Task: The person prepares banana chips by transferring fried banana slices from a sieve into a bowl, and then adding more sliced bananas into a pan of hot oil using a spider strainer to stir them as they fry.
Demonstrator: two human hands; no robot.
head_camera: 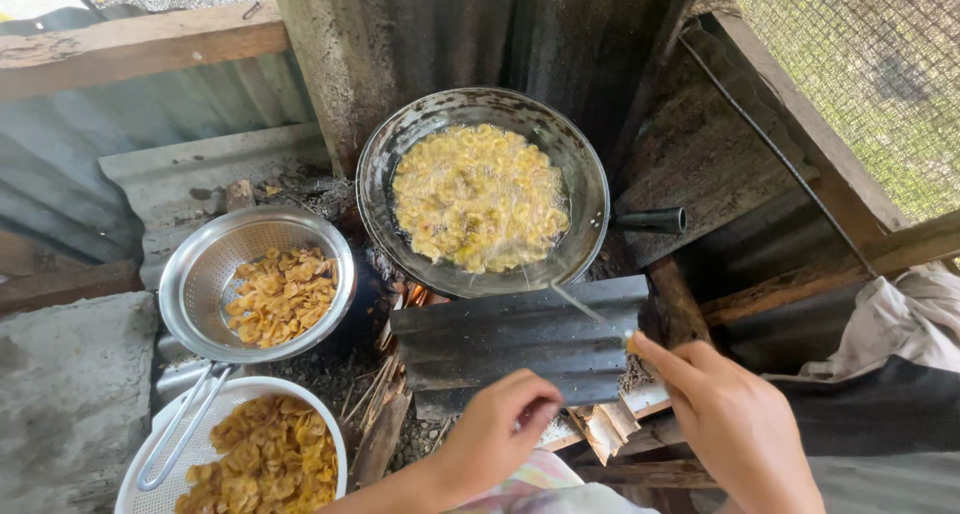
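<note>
While chips fried in the wok (483, 189) at upper centre, the right hand (735, 419) pinched a thin utensil (585, 309) reaching its rim; the left hand (500, 429) curled empty. Stirring seemingly underway; gentle turning would suit.

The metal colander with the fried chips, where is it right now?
The metal colander is at left in the head view, beside the frying pan and just above the white bowl of chips.
</note>
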